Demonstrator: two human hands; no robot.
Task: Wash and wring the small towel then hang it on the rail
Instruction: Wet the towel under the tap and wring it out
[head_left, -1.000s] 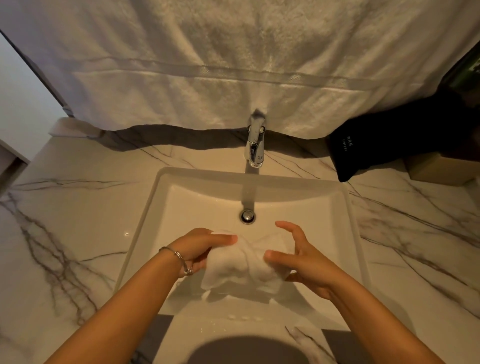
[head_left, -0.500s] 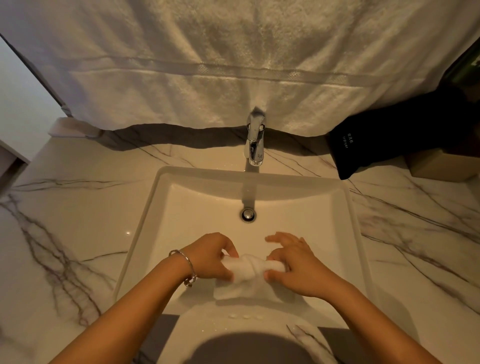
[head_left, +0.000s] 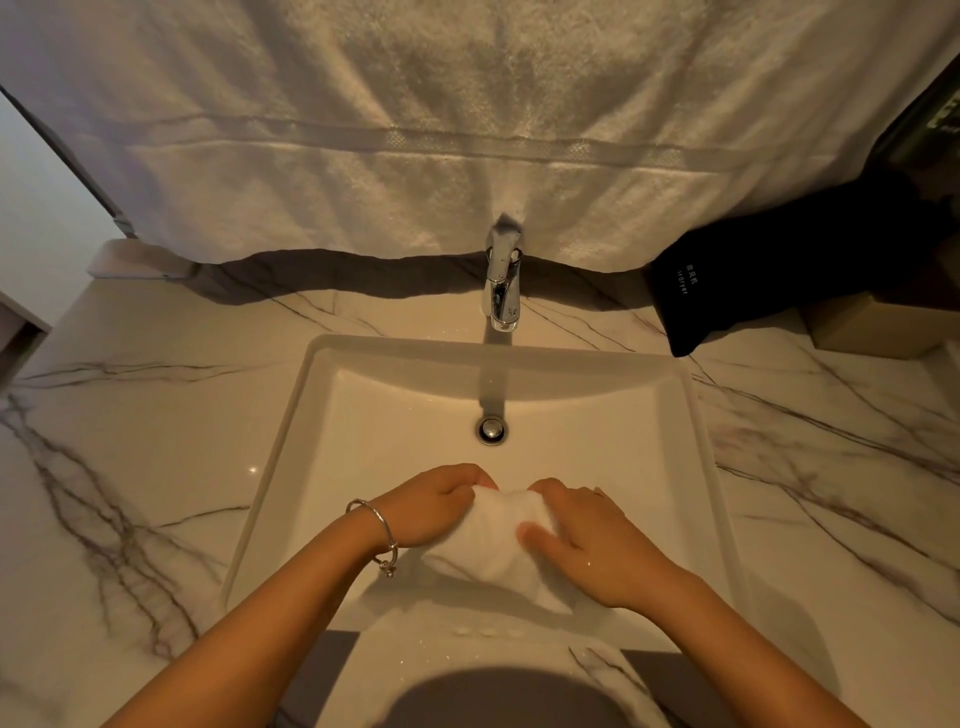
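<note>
A small white towel (head_left: 491, 540) is bunched over the near part of the white sink (head_left: 363, 415). My left hand (head_left: 434, 506), with a bracelet on its wrist, grips the towel's left side. My right hand (head_left: 582, 540) grips its right side, thumb pressed on the cloth. Both hands hold it close together, just above the basin floor. The towel's lower edge hangs toward the near wall of the sink. No rail is visible.
A chrome tap (head_left: 503, 280) stands behind the sink, with no water running; the drain (head_left: 491, 429) lies below it. A large white towel (head_left: 467, 130) hangs across the back. A black bag (head_left: 753, 291) and a brown box (head_left: 878, 325) sit on the marble counter (head_left: 130, 467) at right.
My hands came together from holding the towel spread out, bunching it into a tight wad, then shifted slightly so more cloth shows between them.
</note>
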